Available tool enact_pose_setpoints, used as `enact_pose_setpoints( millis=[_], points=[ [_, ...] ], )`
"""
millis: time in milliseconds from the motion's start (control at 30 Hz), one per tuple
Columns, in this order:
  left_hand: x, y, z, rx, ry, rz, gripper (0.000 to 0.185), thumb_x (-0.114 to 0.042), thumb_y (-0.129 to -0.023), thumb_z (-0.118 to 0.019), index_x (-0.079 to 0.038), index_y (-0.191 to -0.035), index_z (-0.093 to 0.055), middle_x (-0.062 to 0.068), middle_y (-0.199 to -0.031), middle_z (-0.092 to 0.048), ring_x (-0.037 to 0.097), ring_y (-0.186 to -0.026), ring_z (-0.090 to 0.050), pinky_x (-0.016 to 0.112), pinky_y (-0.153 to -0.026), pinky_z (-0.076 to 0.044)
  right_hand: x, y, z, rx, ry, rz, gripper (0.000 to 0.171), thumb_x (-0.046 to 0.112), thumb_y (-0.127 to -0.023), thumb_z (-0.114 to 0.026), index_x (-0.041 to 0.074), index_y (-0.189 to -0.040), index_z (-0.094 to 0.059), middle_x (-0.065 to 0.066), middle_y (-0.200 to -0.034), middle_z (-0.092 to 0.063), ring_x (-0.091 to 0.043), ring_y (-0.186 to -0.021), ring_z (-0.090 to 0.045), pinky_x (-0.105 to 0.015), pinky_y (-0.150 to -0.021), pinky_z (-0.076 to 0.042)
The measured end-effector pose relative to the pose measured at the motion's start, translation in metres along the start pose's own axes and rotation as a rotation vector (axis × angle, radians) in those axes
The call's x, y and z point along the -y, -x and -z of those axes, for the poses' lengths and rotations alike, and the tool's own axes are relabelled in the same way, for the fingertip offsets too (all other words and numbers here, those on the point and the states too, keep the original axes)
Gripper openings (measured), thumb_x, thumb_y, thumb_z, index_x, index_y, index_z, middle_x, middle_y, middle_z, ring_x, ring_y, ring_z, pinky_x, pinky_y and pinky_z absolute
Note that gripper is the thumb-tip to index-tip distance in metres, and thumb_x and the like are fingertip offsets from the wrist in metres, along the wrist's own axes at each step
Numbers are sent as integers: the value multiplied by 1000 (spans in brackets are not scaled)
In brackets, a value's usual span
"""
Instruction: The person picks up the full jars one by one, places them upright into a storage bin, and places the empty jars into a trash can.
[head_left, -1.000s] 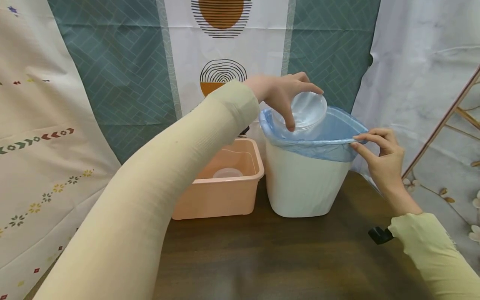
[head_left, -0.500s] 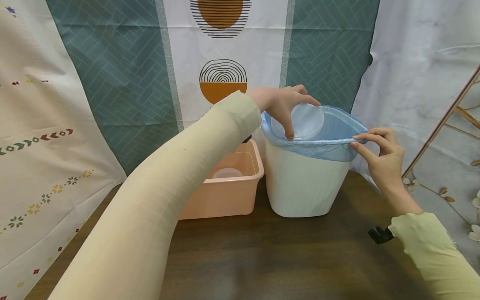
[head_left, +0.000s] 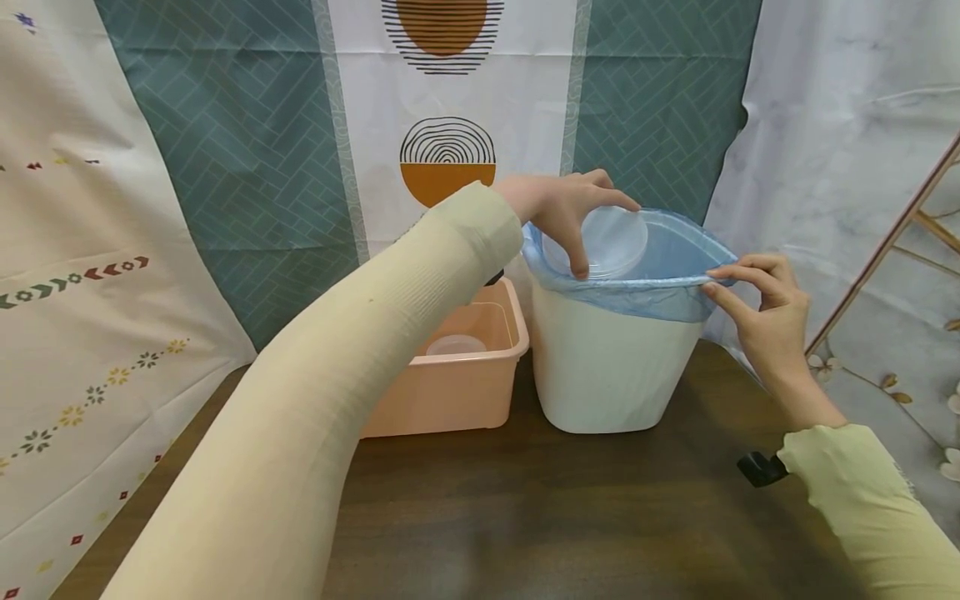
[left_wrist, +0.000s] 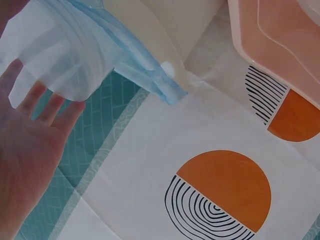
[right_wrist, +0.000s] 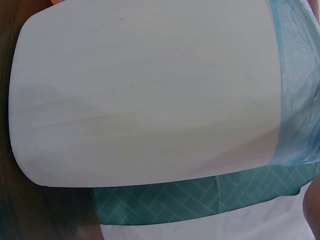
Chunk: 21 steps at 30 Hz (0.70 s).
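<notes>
At the mouth of a white trash bin (head_left: 615, 367) my left hand (head_left: 566, 208) grips a clear plastic bowl (head_left: 617, 242) between thumb and fingers. The bowl is tilted, its lower part down inside the bin. In the left wrist view several fingertips of the left hand (left_wrist: 37, 135) lie against the side of the bowl (left_wrist: 55, 60). A blue trash bag (head_left: 675, 242) lines the bin and folds out over its rim. At the bin's right front corner my right hand (head_left: 772, 317) pinches the bag's edge between thumb and fingers.
Left of the bin stands a peach plastic tub (head_left: 442, 396) with a round translucent piece (head_left: 456, 344) inside, partly hidden by my left sleeve (head_left: 330, 350). Both containers stand on a dark wooden table (head_left: 525, 508). Patterned curtains (head_left: 645, 92) hang close behind.
My left hand has lowered the bowl a little into the bin's mouth, then stayed there over the last half second. The right hand has kept its place at the rim.
</notes>
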<state>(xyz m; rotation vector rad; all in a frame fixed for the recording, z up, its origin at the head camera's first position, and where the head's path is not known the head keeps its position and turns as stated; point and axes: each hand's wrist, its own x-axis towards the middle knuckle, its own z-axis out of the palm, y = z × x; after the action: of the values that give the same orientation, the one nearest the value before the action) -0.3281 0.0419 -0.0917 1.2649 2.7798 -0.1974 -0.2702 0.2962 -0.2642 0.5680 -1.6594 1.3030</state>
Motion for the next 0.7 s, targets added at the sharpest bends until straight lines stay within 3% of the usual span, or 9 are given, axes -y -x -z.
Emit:
enact_pose_setpoints(
  millis=[367, 600, 700],
  points=[
    [0, 1, 1, 10, -7, 3, 100, -43, -76, -80, -42, -155, -20, -2, -158, -18, 19, -144, -21, 39, -113, -39, 1, 0, 0, 3, -7, 3, 17, -14, -82, -69, -20, -98, -67, 12, -99, -56, -4, -102, -49, -11, -89, -41],
    [4, 5, -1, 25, 105, 54, 110, -41, -83, -76, -44, -157, 5, -5, -166, 9, 18, -155, -3, 40, -118, -33, -1, 0, 0, -3, -18, -1, 17, -14, -82, -68, -20, -98, -68, 12, -99, -57, -5, -102, -50, -12, -89, -41],
    [8, 6, -1, 18, 142, 32, 105, -39, -85, -74, -43, -157, 2, -6, -166, 6, 17, -155, -3, 38, -118, -33, 0, 0, 1, 1, 2, -7, 17, -14, -83, -68, -20, -98, -67, 13, -100, -56, -4, -102, -50, -12, -89, -41]
  ],
)
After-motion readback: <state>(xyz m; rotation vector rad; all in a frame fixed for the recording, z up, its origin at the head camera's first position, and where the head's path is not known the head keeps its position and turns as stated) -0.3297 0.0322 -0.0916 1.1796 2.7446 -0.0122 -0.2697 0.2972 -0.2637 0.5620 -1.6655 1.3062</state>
